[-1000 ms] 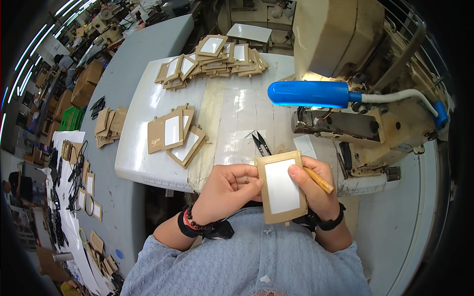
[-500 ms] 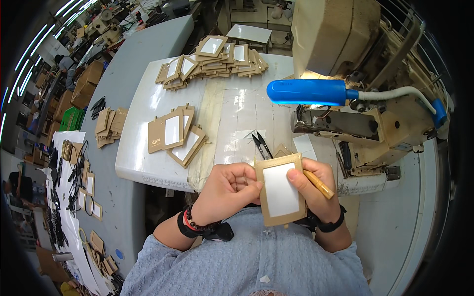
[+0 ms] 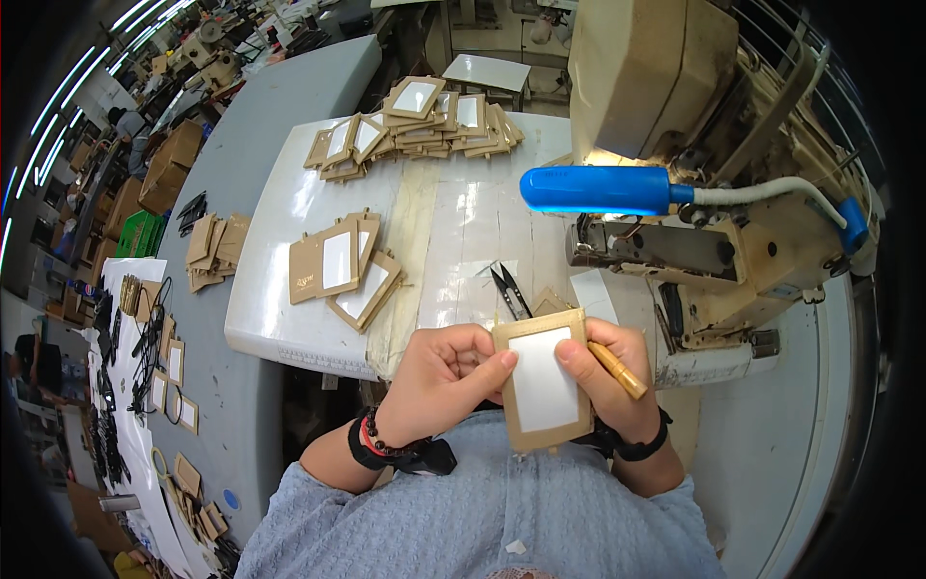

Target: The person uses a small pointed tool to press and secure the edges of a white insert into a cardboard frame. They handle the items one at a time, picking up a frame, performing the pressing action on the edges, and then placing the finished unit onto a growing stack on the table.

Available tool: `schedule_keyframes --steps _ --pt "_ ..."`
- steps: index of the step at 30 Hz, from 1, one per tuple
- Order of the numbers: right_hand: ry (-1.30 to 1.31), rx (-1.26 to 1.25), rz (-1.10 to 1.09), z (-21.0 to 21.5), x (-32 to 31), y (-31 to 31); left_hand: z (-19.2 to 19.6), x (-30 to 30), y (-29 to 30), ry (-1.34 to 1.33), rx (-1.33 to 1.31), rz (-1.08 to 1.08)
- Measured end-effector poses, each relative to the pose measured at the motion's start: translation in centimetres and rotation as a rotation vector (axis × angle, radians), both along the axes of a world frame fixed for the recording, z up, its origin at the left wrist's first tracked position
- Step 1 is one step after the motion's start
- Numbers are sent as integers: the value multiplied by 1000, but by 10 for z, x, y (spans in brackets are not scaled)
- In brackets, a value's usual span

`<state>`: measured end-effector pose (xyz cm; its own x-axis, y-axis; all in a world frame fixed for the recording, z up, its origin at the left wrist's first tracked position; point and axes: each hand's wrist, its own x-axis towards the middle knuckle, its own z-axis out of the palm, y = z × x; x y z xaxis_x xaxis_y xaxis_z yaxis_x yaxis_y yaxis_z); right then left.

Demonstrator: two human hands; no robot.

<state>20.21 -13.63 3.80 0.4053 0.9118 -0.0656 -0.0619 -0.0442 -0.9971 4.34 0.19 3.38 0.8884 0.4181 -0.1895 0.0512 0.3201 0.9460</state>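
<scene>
A tan card holder (image 3: 543,386) with a white window is held upright before my chest. My right hand (image 3: 625,396) grips its right side, thumb on the front over the window's edge. Between that hand's fingers sits a golden-brown, pen-like stick (image 3: 617,371), pointing down to the right. My left hand (image 3: 439,378) pinches the left edge, its thumb on the front and its fingers curled behind. Just beyond the holder, black thread snips (image 3: 511,291) lie on the white worktable, blades apart. Part of another tan piece (image 3: 550,300) shows behind the holder's top edge.
A sewing machine (image 3: 651,82) stands at the right, with a blue lamp (image 3: 598,190) on a white flexible neck. A heap of tan card holders (image 3: 415,125) lies at the back, and a smaller group (image 3: 333,261) at the left. A grey table (image 3: 260,183) runs along the left.
The card holder has shifted slightly left and down with both hands. My left thumb has moved further onto its front.
</scene>
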Motion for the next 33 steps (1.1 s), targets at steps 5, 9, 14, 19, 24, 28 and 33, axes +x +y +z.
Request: schedule_keyframes --steps 5,9,14,19,24,28,33 --pt "-78 41 -56 -4 -2 1 -2 1 -3 -6 106 52" --pt "-136 56 -59 -1 0 0 -3 2 -7 -67 124 89" --pt "-84 36 -52 -8 0 2 -6 3 2 -55 6 71" --pt "126 -9 9 -11 3 8 -8 2 7 -34 -29 38" --pt "19 -85 120 -11 18 17 -5 4 9 67 33 -12" --pt "8 46 20 -19 24 21 -15 -7 11 10 40 114" --pt "177 50 -62 -28 14 16 -20 -15 12 -91 120 261"
